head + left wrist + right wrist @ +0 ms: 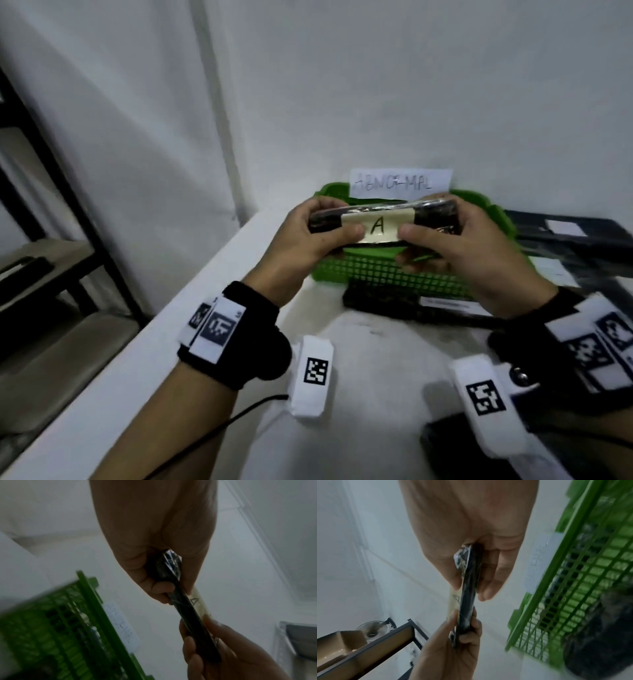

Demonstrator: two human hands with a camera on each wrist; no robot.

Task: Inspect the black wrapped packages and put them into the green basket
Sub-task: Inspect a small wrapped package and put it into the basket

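Observation:
A flat black wrapped package [430, 214] with a cream label marked "A" is held up over the green basket [394, 270]. My left hand [315, 236] grips its left end and my right hand [455, 246] grips its right end, thumbs on the label side. The left wrist view shows the package [185, 609] edge-on, pinched by my left hand [164, 574] above and the right hand [223, 649] below. In the right wrist view my right hand [477, 568] pinches the package [469, 588] beside the basket [573, 588]. Another black package [383, 301] lies in front of the basket.
A paper sign reading "ABNORMAL" [399, 183] stands behind the basket at the white wall. More black packages [575, 243] are stacked at the right. A dark-framed shelf unit [51, 257] stands left of the white table [219, 294]. A black object [445, 442] lies near the front right.

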